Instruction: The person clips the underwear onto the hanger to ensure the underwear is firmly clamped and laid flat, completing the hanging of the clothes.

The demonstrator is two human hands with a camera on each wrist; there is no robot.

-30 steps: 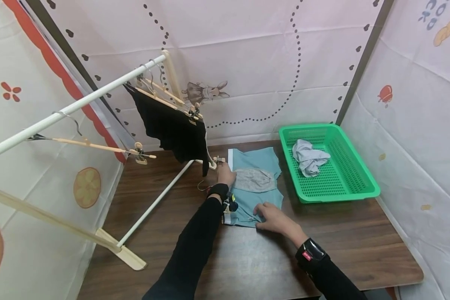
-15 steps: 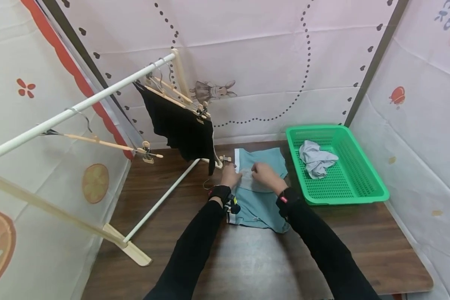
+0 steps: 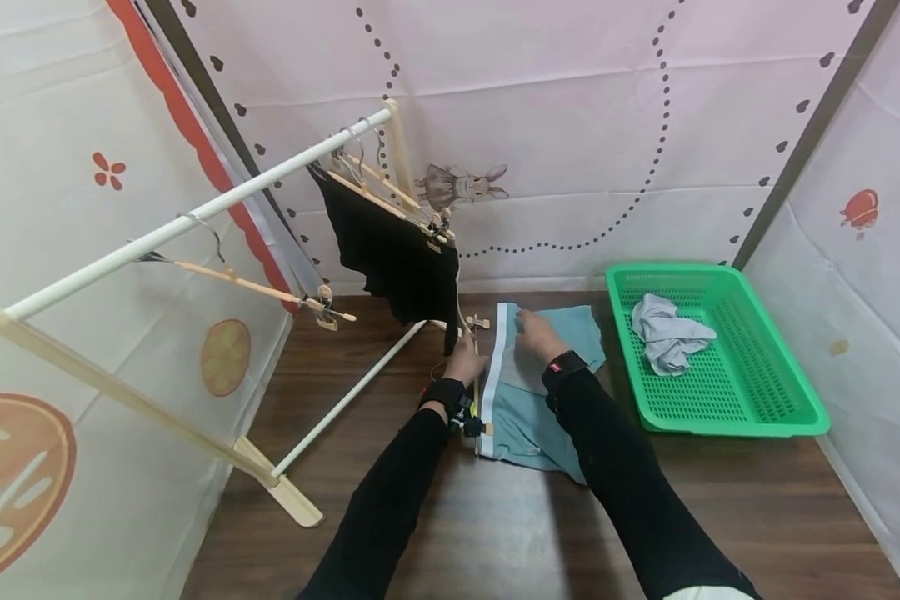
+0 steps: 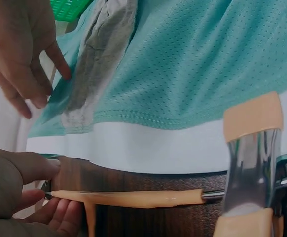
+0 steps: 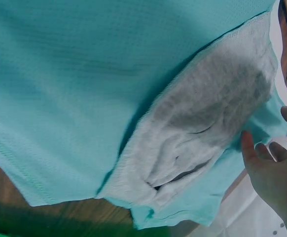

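Observation:
A teal pair of boxer briefs (image 3: 527, 423) with a white waistband (image 4: 148, 148) and a grey front panel (image 5: 197, 113) lies flat on the table. My left hand (image 3: 465, 360) holds a clip hanger (image 4: 138, 198) beside the waistband, its thumb and fingers around one end of the bar. One pale-padded clip (image 4: 254, 118) of that hanger overlaps the waistband in the left wrist view. My right hand (image 3: 537, 337) is over the far part of the briefs, fingers spread loosely and holding nothing; one fingertip is at the teal cloth by the grey panel.
A drying rack (image 3: 217, 204) stands at the left, with a black garment (image 3: 390, 250) clipped on one hanger. Another clip hanger (image 3: 240, 282) hangs nearer on the rail. At the right is a green basket (image 3: 787, 392) with a crumpled grey cloth (image 3: 667, 333) inside.
My right hand has moved from the near edge of the briefs to their far part. The left hand stays by the waistband with the hanger. The head view has shifted left.

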